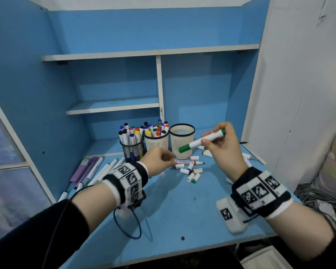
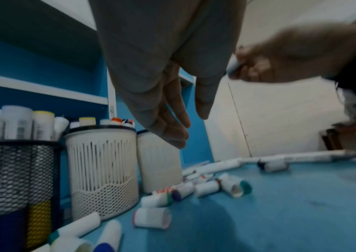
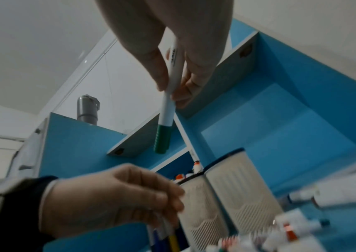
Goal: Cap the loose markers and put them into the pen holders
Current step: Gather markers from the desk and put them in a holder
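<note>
Green-capped, with a white barrel and a green end plug, the whiteboard marker slants in the right hand, whose grip pinches the barrel above the empty cream pen holder. The left hand hovers, its grip relaxed and holding nothing, over loose caps on the blue table, beside a full cream holder and a black mesh holder.

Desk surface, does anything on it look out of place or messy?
Yes. Loose marker caps lie scattered in front of the empty white pen holder, and an uncapped red whiteboard marker lies among them, tip exposed.
</note>
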Motion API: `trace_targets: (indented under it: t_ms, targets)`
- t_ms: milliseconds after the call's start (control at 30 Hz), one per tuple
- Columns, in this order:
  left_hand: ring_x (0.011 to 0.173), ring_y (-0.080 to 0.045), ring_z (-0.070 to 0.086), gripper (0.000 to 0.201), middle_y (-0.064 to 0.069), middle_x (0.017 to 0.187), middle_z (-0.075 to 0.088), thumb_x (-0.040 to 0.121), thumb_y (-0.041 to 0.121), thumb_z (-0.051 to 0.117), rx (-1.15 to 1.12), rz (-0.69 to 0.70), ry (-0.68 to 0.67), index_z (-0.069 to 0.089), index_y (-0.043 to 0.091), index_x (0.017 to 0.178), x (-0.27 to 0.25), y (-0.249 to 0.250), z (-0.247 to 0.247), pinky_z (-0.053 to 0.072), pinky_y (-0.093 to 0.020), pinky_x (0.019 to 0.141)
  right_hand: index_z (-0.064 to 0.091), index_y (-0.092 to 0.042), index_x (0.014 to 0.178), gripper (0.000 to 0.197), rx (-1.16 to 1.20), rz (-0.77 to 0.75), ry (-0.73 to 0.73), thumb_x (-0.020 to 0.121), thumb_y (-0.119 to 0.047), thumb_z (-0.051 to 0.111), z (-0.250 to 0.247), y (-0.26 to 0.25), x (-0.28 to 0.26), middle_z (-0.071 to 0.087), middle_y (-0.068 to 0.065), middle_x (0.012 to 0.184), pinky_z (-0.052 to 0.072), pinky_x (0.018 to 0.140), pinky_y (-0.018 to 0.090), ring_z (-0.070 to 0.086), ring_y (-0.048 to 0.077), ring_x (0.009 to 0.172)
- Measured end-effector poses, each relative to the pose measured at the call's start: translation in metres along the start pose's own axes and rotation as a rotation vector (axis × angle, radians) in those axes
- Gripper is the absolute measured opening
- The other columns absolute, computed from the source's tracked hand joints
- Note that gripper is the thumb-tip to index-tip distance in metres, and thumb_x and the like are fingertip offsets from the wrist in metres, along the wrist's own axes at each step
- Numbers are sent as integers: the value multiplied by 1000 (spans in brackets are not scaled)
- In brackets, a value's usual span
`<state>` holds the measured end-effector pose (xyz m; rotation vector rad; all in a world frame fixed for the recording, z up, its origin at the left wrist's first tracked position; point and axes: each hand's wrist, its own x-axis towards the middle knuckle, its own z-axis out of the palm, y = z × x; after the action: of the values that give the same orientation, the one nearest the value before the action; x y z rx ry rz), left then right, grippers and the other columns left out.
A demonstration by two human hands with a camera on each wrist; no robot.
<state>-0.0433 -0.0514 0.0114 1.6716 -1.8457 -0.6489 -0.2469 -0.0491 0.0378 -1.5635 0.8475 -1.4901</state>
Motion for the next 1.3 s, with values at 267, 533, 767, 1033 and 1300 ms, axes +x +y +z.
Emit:
trace_targets:
  t_ms: [267,533,767,1033,1300]
  targets:
    - [126,-25,47,43,-10,138,50,91,2,46,540,-51,-236,51,9,133,73,-18,21,39,-31,104,42,-35,90,41,-221,-33,-1,82,-3,66,-6,-2,69,63,23,88,52,73,41,62,31,73]
    - [110,-31,57,35,-14,118,61,90,7,52,805,-13,-400,58,8,124,95,-25,32,48,-37,93,47,-21,104,27,-167,17,-62,89,-2,58,15,12,111,56,10,84,55,70,26,63,16,66]
    - [115,-32,53,39,-15,124,58,89,11,60,818,17,-347,56,6,127,101,-30,27,44,-36,93,48,-25,102,28,-182,41,-91,89,-3,59,41,28,124,60,11,87,58,77,31,68,21,76]
    - [108,-23,57,35,-9,116,62,89,19,62,424,85,-18,62,12,123,83,-36,7,37,-18,83,50,-22,90,32,-39,-5,-102,83,6,62,55,23,129,70,5,92,56,84,35,68,23,92]
    - [74,3,55,22,9,83,63,80,19,73,-2,39,286,71,14,101,34,-30,-27,45,-6,71,52,-28,84,29,-224,-42,-137,87,0,60,75,31,140,66,2,89,54,88,42,66,24,90]
